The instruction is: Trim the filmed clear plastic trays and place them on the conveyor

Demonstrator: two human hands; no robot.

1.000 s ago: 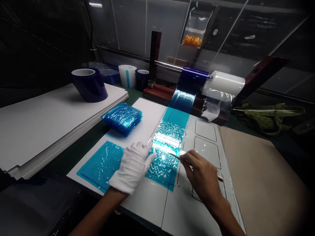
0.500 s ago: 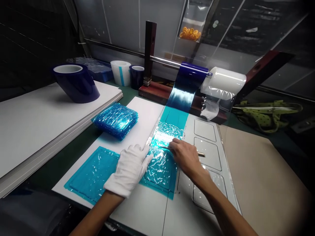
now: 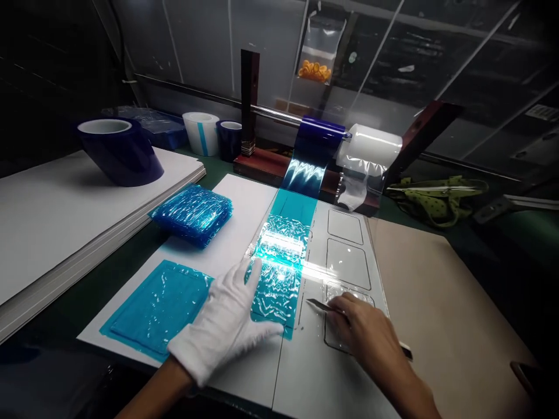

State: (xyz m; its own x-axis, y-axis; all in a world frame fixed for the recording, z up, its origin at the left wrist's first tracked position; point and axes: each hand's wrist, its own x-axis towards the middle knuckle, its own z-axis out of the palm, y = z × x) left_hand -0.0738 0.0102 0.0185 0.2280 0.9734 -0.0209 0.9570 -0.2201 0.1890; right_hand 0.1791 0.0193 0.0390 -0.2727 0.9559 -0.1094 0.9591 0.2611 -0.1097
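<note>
My left hand (image 3: 222, 323) wears a white glove and lies flat, fingers spread, on the near left part of a wrinkled blue film strip (image 3: 279, 273). The strip runs from a blue film roll (image 3: 318, 139) on a bar down over a white board (image 3: 305, 372). My right hand (image 3: 369, 334) is bare and grips a thin metal blade (image 3: 321, 305). The blade's tip points left, just right of the strip's near edge. Under my right hand lie several clear rounded panels (image 3: 347, 265) set in the board.
A cut blue sheet (image 3: 159, 305) lies at the near left and a stack of blue-wrapped pieces (image 3: 192, 214) behind it. White boards (image 3: 65, 215) carry a dark blue roll (image 3: 117, 150). Brown card (image 3: 441, 302) lies at right. A clear film roll (image 3: 371, 148) shares the bar.
My right hand drew the blade back from across the strip toward me and to the right. My left hand slid nearer along the film. The view shifted slightly right.
</note>
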